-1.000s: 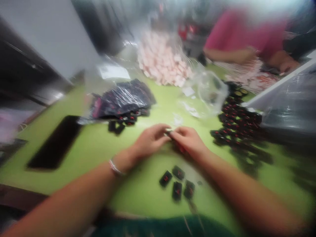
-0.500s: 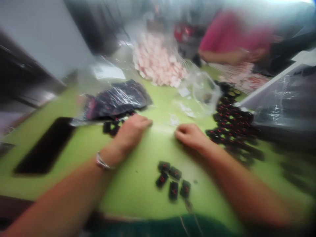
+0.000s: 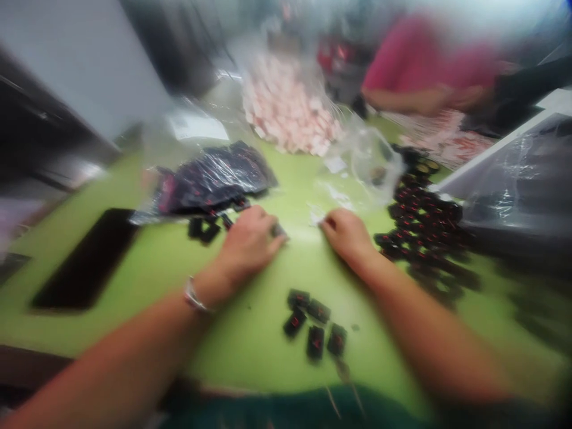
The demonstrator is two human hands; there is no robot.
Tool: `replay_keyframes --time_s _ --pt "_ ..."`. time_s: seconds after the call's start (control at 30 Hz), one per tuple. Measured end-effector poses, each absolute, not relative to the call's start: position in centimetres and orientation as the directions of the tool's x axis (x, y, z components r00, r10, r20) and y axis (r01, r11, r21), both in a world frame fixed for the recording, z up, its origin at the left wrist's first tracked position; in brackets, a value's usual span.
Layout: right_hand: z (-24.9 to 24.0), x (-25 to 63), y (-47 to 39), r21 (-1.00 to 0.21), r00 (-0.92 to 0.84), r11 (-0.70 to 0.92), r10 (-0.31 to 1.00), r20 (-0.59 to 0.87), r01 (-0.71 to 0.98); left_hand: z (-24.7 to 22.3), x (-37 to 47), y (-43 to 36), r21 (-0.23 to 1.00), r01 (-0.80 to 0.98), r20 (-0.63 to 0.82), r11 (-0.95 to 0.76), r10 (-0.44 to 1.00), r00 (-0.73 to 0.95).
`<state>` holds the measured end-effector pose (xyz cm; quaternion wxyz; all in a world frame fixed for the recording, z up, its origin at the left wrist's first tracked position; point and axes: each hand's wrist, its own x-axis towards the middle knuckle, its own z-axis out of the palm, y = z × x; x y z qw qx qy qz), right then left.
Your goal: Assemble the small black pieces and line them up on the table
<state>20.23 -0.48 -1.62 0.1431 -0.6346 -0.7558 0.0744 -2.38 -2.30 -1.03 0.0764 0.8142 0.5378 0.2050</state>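
My left hand (image 3: 250,241) is closed, its thumb and fingers pinching a small black block (image 3: 279,231) that pokes out past the fingertips. Behind it lie a few loose black blocks (image 3: 203,229) beside a clear bag of black pieces (image 3: 218,173). My right hand (image 3: 348,235) is closed in a pinch at the edge of some small white bits (image 3: 315,213); what sits between its fingertips is too blurred to make out. Nearer my body, several black blocks with red marks (image 3: 315,341) form a loose group on the green table (image 3: 259,357).
To the right is a heap of black blocks (image 3: 420,214) beside a plastic-lined white box (image 3: 513,173). A heap of pale pink pieces (image 3: 290,113) stands at the back. A black flat slab (image 3: 87,259) lies left. Across the table sits a person in a pink top (image 3: 411,65).
My left hand has drawn slightly right and back toward me, and a black block now shows in its fingers. My right hand has shifted a little forward to the white bits.
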Motion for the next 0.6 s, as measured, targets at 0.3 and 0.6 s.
replay_keyframes --time_s 0.3,0.6 --pt "-1.0 20.3 -1.4 -0.115 -0.250 0.256 0.966 0.060 0.960 -1.5 -2.1 -2.6 0.394 0.710 0.241 -0.583 0.812 0.532" --pt "-0.1 19.9 -2.3 -0.627 -0.249 0.351 0.936 0.249 0.696 -1.1 -2.0 -3.0 0.905 0.279 0.206 -0.321 0.905 0.372"
